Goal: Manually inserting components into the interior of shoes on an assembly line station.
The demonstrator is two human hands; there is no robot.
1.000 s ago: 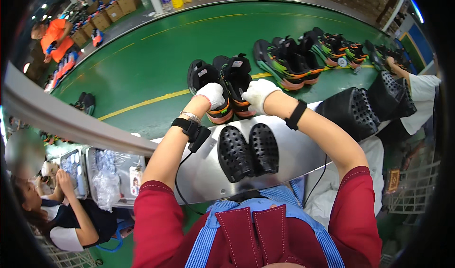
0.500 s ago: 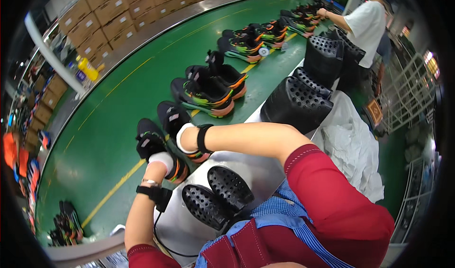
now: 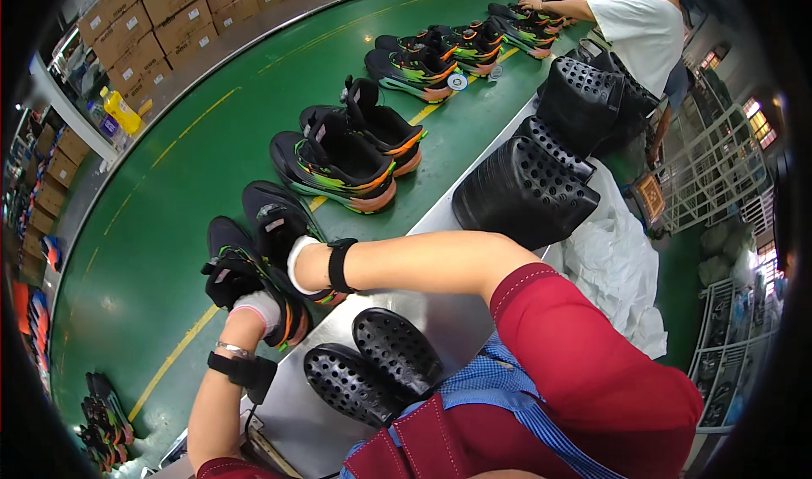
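My left hand [image 3: 259,308], in a white glove or cuff, reaches down into the opening of a black sneaker [image 3: 227,240] with green and orange trim. Its fingers are hidden inside. Beside it, my right hand [image 3: 303,261], also white-covered, goes into the matching sneaker [image 3: 275,217], so its fingers are out of sight too. Both shoes rest on the green belt [image 3: 152,267], toes pointing away from me. Close to my body, a pair of black, shoe-shaped perforated forms [image 3: 347,382] lies on the metal ledge [image 3: 326,331].
More sneakers [image 3: 338,166] stand in pairs along the belt toward the far right. Stacked black perforated forms [image 3: 524,187] sit on the ledge to my right, next to white plastic sheeting [image 3: 613,259]. A co-worker [image 3: 639,39] reaches over the belt. Cartons [image 3: 178,13] line the far side.
The belt's shoes, the ledge and the forms now appear farther left in view. Both my hands have shifted left along with the two sneakers and remain inside them.
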